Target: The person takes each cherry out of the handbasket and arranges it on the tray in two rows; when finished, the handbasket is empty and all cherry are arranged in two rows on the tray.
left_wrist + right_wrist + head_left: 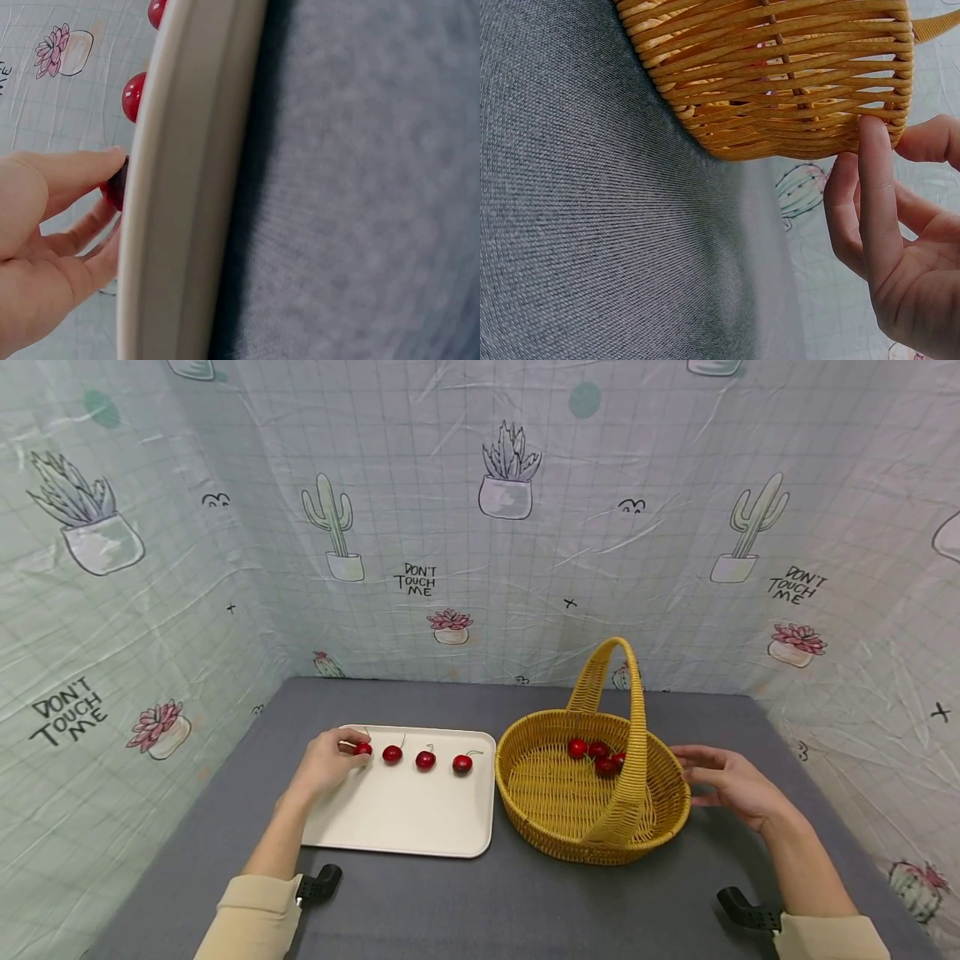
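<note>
On a cream tray [397,814] lies a row of red cherries with stems. My left hand [330,764] is at the leftmost cherry [363,749], pinching it between thumb and fingers at the tray surface; the left wrist view shows this cherry [115,191] partly hidden by the tray rim. Three more cherries [425,761] lie to its right. A yellow woven basket [540,835] with a tall handle holds several cherries [577,748]. My right hand [738,783] touches the basket's right side near the rim, fingers extended against the weave [780,90].
A grey cloth [420,910] covers the table. Behind and at both sides hangs a printed curtain [450,527] with cactus drawings. The basket stands close to the tray's right edge, its handle [636,735] arching above it.
</note>
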The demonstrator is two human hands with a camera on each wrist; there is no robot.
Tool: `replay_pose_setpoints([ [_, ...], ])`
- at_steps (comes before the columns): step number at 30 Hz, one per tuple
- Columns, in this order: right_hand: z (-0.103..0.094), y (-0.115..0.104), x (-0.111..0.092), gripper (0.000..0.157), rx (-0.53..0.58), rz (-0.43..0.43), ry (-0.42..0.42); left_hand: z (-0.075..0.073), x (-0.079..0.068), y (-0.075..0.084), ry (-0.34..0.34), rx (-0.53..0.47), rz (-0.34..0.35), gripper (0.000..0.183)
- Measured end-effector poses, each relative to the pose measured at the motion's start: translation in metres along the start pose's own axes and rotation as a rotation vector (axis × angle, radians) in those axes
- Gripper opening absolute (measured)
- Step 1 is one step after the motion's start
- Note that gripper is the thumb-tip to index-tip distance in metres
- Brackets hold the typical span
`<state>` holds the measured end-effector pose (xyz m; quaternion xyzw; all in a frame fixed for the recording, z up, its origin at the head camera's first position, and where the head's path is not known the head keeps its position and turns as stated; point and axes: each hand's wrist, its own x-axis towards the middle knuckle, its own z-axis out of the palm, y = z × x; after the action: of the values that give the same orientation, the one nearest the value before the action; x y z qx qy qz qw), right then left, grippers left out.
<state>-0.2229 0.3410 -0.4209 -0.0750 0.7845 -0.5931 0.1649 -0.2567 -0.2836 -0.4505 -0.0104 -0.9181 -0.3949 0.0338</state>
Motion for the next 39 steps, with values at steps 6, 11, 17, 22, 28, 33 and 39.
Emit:
replay_pose_setpoints([
  [6,0.0003,0.0000,0.0003,0.060,-0.005,-0.001,0.000,-0.0020,-0.0017,-0.0002,-0.006,0.033,-0.022,0.028],
  [11,0.0007,-0.0004,0.0002,0.060,-0.007,-0.006,-0.002,-0.0026,-0.0034,0.0006,-0.014,0.051,-0.026,0.029],
  [17,0.0008,-0.0008,-0.0002,0.060,-0.007,-0.002,-0.002,-0.0040,-0.0047,0.0012,-0.032,0.051,-0.031,0.032],
  [22,0.0006,-0.0009,-0.0002,0.060,-0.006,0.000,-0.002,-0.0059,-0.0042,0.0009,-0.047,0.054,-0.029,0.036],
  [28,0.0005,-0.0012,0.0005,0.060,0.000,0.005,-0.001,-0.0057,-0.0038,0.0005,-0.051,0.055,-0.023,0.035],
  [33,0.0005,-0.0011,0.0006,0.061,0.003,0.005,-0.004,-0.0056,-0.0041,-0.0004,-0.038,0.063,-0.032,0.033],
  [39,0.0008,-0.0010,0.0003,0.061,-0.004,0.001,-0.005,-0.0064,-0.0038,-0.0014,-0.034,0.061,-0.044,0.036],
])
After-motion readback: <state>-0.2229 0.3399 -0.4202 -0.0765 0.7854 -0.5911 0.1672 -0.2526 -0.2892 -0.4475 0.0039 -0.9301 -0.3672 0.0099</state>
